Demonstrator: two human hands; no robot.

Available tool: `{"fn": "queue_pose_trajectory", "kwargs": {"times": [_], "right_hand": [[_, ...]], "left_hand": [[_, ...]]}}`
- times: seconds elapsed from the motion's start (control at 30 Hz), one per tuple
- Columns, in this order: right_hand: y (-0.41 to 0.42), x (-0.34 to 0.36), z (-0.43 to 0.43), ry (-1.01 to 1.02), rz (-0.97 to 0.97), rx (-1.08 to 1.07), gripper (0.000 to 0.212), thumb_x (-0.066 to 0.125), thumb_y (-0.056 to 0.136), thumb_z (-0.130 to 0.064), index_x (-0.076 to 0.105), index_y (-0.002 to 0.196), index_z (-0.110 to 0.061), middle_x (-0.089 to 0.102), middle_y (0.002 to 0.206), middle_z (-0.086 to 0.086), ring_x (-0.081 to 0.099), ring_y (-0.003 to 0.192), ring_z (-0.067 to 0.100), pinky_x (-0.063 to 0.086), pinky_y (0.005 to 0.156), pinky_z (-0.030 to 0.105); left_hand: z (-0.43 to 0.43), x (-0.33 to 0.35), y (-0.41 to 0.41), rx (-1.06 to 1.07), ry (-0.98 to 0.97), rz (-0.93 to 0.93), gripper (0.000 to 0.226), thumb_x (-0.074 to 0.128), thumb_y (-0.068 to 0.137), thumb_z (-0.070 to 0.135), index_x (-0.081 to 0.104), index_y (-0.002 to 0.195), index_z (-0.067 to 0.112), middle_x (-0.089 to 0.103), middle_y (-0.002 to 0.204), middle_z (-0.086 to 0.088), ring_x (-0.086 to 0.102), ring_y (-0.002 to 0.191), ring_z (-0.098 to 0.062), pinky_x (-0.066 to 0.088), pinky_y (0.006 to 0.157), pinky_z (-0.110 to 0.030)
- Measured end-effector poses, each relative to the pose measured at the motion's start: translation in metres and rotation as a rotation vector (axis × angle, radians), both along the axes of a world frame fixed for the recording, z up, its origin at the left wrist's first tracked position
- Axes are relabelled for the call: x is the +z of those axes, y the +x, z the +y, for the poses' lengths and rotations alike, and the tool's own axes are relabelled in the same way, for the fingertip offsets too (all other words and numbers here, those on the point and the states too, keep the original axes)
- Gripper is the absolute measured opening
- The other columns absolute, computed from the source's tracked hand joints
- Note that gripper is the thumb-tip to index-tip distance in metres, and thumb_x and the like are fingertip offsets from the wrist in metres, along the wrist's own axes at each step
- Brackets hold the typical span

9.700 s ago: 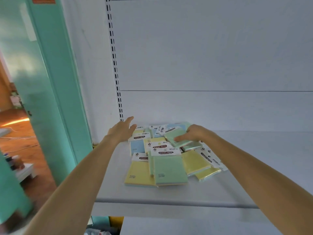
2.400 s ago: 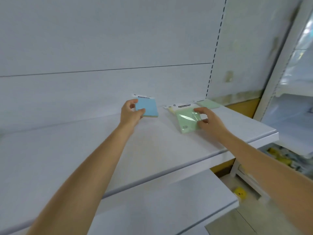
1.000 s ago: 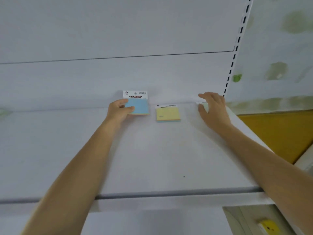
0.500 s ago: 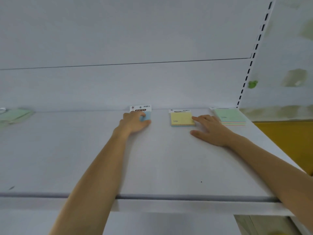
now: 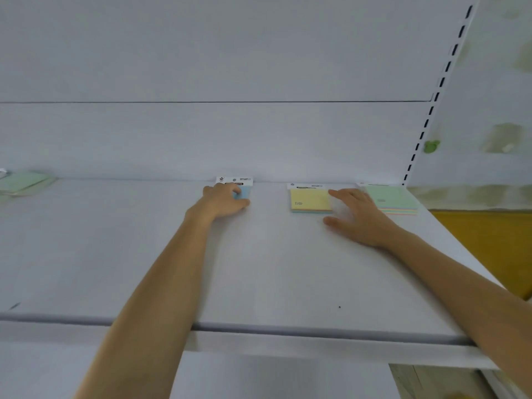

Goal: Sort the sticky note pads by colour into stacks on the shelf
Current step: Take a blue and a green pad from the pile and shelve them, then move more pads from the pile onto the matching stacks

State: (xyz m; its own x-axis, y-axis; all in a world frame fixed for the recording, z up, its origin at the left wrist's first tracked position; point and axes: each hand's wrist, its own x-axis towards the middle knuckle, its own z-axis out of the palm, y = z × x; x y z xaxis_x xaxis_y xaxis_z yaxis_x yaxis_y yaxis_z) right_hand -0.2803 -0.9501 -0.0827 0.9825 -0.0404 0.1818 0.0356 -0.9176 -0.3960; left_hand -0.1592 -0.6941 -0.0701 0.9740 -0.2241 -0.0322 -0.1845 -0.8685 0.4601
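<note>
Head view. Both bare forearms reach forward over the white shelf (image 5: 259, 269) toward its rear edge. The left arm runs almost straight up the middle of the frame, and the right arm enters from the lower right and angles inward.

Left hand (image 5: 221, 201): knuckles up, fingers curled over the blue pad (image 5: 245, 193), thumb along its near edge, so the pad is pinched between thumb and fingers. The pad lies flat at the foot of the back panel (image 5: 230, 139). Its white header card with a black label band shows above the fingers.

Right hand (image 5: 357, 218): palm down, fingers straight and spread, thumb out to the left. It rests flat on the shelf between the yellow pad (image 5: 309, 199) and the green pad (image 5: 391, 198) and holds nothing. The index fingertip reaches the yellow pad's right edge; contact cannot be told.

The pads are thin, square, matte paper blocks. Paler coloured layers show along the near edges of the yellow and green ones. The shelf is smooth and painted, with a grey front lip. A slotted upright (image 5: 431, 110) bounds the back panel at right. Blurred green pads (image 5: 23, 182) lie at the far left of the shelf
</note>
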Motion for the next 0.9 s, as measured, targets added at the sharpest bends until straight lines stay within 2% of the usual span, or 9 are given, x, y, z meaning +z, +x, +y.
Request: {"fn": "queue_pose_trajectory", "kwargs": {"times": [0.1,0.27,0.47,0.67,0.9], "right_hand": [[-0.002,0.018,0.012,0.024,-0.121,0.000,0.060,0.056,0.086,-0.037,0.035,0.139,-0.019,0.035,0.145,0.007,0.027,0.136,0.024,0.020,0.112,0.032],[0.014,0.040,0.082,-0.075,-0.096,0.151,0.059,0.054,0.087,-0.040,0.033,0.140,-0.021,0.036,0.144,0.005,0.029,0.136,0.024,0.022,0.112,0.032],[0.040,0.038,0.221,-0.070,-0.065,0.287,0.063,0.055,0.084,-0.047,0.035,0.139,-0.023,0.040,0.142,0.004,0.032,0.133,0.022,0.026,0.112,0.035],[0.062,0.031,0.374,-0.099,0.006,0.473,0.057,0.049,0.087,-0.048,0.038,0.137,-0.025,0.038,0.145,0.001,0.032,0.135,0.019,0.026,0.111,0.033],[0.110,0.027,0.513,-0.144,0.036,0.577,0.049,0.042,0.092,-0.044,0.041,0.135,-0.021,0.040,0.142,0.004,0.036,0.132,0.021,0.030,0.110,0.035]], "left_hand": [[0.006,0.007,0.005,0.011,-0.065,-0.038,0.052,0.047,0.088,0.047,0.043,0.135,0.025,0.039,0.146,-0.003,0.025,0.138,-0.027,0.030,0.107,-0.035],[0.060,0.033,0.017,-0.059,-0.124,-0.251,0.050,0.042,0.094,0.038,0.039,0.139,0.017,0.039,0.148,-0.007,0.032,0.138,-0.028,0.028,0.114,-0.038],[0.185,0.032,-0.007,0.055,-0.204,-0.480,0.044,0.039,0.096,0.033,0.040,0.137,0.018,0.048,0.140,-0.005,0.047,0.127,-0.023,0.039,0.103,-0.038],[0.333,0.029,-0.010,0.159,-0.156,-0.520,0.040,0.041,0.096,0.029,0.046,0.132,0.014,0.055,0.131,-0.009,0.055,0.116,-0.027,0.045,0.097,-0.039],[0.474,0.044,0.018,0.273,-0.067,-0.436,0.038,0.043,0.094,0.026,0.048,0.129,0.011,0.060,0.124,-0.014,0.058,0.111,-0.031,0.046,0.097,-0.040]]}}
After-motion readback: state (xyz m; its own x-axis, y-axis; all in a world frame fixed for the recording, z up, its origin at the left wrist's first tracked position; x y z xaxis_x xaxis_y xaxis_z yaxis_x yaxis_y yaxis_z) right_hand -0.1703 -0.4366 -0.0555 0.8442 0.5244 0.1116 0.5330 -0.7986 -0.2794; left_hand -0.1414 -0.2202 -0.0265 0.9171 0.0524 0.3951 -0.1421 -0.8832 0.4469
